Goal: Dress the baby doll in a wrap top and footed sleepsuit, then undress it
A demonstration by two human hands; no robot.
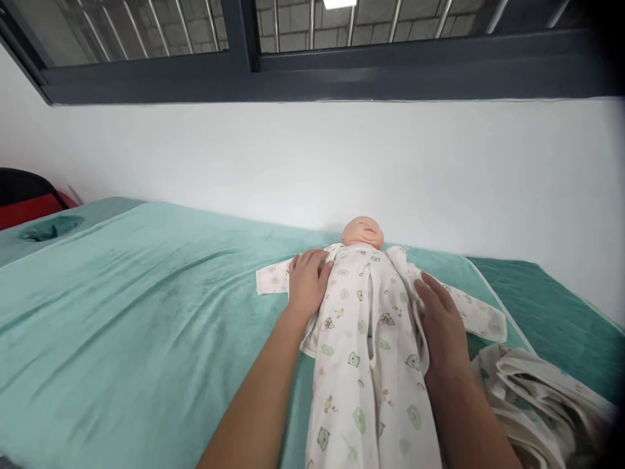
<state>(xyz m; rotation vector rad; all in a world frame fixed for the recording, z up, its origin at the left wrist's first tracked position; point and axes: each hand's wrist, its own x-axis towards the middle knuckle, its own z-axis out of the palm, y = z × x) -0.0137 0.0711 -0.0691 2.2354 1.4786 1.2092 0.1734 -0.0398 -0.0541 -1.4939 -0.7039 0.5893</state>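
A baby doll [362,232] lies on its back, its head near the wall and a smile on its mouth. White baby clothes with small green animal prints [354,326] cover its body, with a long slit down the front. Both sleeves spread outward, the left-side sleeve [272,279] and the right-side sleeve [481,318]. My left hand [308,281] rests flat at the doll's shoulder and side, fingers stretched out. Along the opposite side lies my right hand [443,326], its fingers extended against the garment's edge; its thumb is hidden.
A teal sheet [146,326] with soft folds covers the bed, and a darker green cover [561,306] shows at the right. Crumpled printed cloth [541,404] lies beside my right forearm. A white wall [312,163] rises behind, under a dark window frame [390,78]. Something red and black [29,198] stands far left.
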